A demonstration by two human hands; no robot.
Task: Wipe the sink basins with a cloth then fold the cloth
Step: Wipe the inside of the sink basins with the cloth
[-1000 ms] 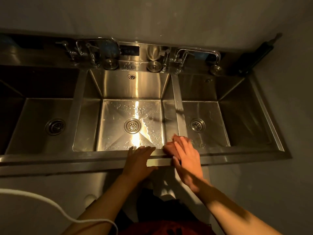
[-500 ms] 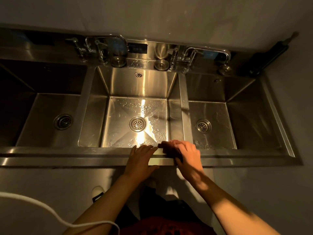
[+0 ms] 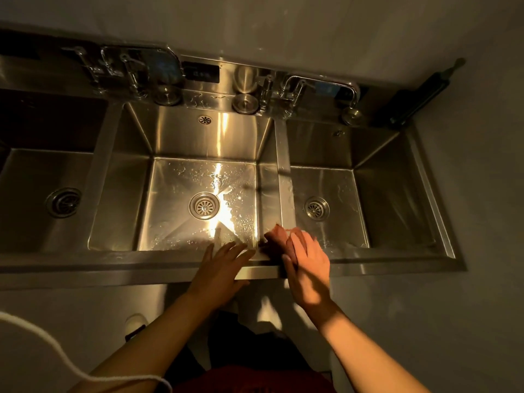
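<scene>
Dim room, three-basin stainless steel sink (image 3: 351, 263). Middle basin wet. Right hand (image 3: 307, 263) flat, fingers straight, presses reddish-brown cloth (image 3: 276, 241) on front rim; left hand (image 3: 222, 263) released, flat. Wiping prob. done, folding underway.

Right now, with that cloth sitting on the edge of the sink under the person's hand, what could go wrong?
The cloth lies on the narrow front rim, where the divider between the middle and right basins meets it, under the flat right hand. It might slide into a basin. Drops of water still show on the middle basin floor, so a fallen cloth would likely get wet again. The left hand only rests flat on the rim beside the cloth, so it may not catch it.
</scene>
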